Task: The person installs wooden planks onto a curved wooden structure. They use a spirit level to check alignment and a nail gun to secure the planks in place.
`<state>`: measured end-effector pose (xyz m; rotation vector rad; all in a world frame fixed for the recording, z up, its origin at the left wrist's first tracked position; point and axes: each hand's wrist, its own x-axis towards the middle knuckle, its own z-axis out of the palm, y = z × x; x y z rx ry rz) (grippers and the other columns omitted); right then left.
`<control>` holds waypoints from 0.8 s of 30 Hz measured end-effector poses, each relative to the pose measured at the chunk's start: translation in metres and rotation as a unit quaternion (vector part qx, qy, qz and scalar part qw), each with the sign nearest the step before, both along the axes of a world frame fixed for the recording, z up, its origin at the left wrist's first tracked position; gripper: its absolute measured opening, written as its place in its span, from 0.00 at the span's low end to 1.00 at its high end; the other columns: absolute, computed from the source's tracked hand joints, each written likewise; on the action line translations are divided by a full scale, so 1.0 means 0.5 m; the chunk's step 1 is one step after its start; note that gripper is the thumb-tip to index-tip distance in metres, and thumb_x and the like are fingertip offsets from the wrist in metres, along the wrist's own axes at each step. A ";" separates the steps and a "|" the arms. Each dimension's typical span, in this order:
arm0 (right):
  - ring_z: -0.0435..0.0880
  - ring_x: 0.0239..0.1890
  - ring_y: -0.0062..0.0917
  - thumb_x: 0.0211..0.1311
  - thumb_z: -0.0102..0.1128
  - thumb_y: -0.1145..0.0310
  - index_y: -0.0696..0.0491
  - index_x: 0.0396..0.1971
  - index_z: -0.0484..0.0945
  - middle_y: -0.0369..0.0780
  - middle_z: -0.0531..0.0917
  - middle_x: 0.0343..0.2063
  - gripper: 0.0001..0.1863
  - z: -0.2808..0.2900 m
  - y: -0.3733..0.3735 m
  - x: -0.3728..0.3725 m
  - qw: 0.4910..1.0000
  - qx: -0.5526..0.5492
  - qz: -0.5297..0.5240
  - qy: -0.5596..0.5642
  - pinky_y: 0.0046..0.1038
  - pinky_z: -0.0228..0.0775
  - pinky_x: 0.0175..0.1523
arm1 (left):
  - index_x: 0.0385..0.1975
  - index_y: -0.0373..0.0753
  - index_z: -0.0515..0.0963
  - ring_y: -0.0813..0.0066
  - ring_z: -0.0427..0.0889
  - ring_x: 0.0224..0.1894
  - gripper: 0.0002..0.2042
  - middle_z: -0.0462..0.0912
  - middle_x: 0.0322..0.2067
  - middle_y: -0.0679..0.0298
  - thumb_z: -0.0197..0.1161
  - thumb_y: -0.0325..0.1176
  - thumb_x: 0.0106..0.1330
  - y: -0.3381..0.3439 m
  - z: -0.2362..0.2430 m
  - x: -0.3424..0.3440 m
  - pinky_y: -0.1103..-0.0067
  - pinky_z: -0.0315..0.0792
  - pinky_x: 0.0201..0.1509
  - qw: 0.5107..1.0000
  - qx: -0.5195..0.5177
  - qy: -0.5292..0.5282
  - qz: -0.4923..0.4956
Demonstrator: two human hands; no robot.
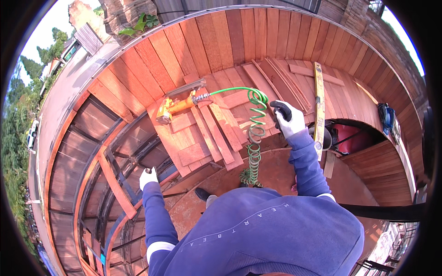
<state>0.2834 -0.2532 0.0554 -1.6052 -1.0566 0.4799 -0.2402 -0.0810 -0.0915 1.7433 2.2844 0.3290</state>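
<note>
While the left hand [148,178] hangs at the near-left edge of the plank deck, its fingers are curled; can't tell if it grips or touches anything. Left of it, a short board [117,185] bridges the curved frame [83,191], long axis far-left to near-right. Nail gun [177,106], yellow-orange, lies on the deck, far and right of that hand, no hand on it. Long axis slants near-left to far-right: bulky head points left and a bit near, hose fitting [201,98] points right. Loose boards [214,133] right of it run far-left to near-right. Green hose [254,133] leaves the fitting rightward, then its coil drops near, axis near-far. Just right of the coil, the right hand [289,120] is raised, half curled, thumb clear of fingers, gap facing left, nothing visible in it. Further right, yellow level [318,110], axis near-far, crosses the deck's near edge.
</note>
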 end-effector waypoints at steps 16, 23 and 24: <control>0.79 0.49 0.42 0.65 0.52 0.52 0.53 0.49 0.76 0.48 0.81 0.45 0.22 -0.215 0.035 0.240 0.881 -0.274 -0.212 -0.322 0.39 0.71 0.55 | 0.35 0.42 0.80 0.52 0.82 0.42 0.18 0.84 0.37 0.54 0.58 0.52 0.61 0.014 -0.013 -0.008 0.65 0.73 0.46 1.000 0.006 0.007 -0.013; 0.84 0.19 0.32 0.65 0.60 0.61 0.62 0.57 0.67 0.48 0.83 0.32 0.27 -0.272 -0.044 0.274 0.947 0.074 -0.185 0.251 0.30 0.77 0.20 | 0.36 0.42 0.81 0.54 0.82 0.43 0.18 0.84 0.38 0.55 0.59 0.51 0.61 0.011 -0.009 0.000 0.67 0.73 0.47 1.000 0.016 0.003 -0.007; 0.84 0.20 0.32 0.65 0.60 0.61 0.63 0.57 0.66 0.48 0.83 0.30 0.28 -0.250 -0.054 0.263 0.941 0.077 -0.163 0.286 0.29 0.77 0.22 | 0.36 0.42 0.81 0.54 0.82 0.43 0.18 0.84 0.38 0.55 0.59 0.51 0.61 0.006 -0.008 -0.002 0.67 0.73 0.47 1.000 0.024 0.002 0.000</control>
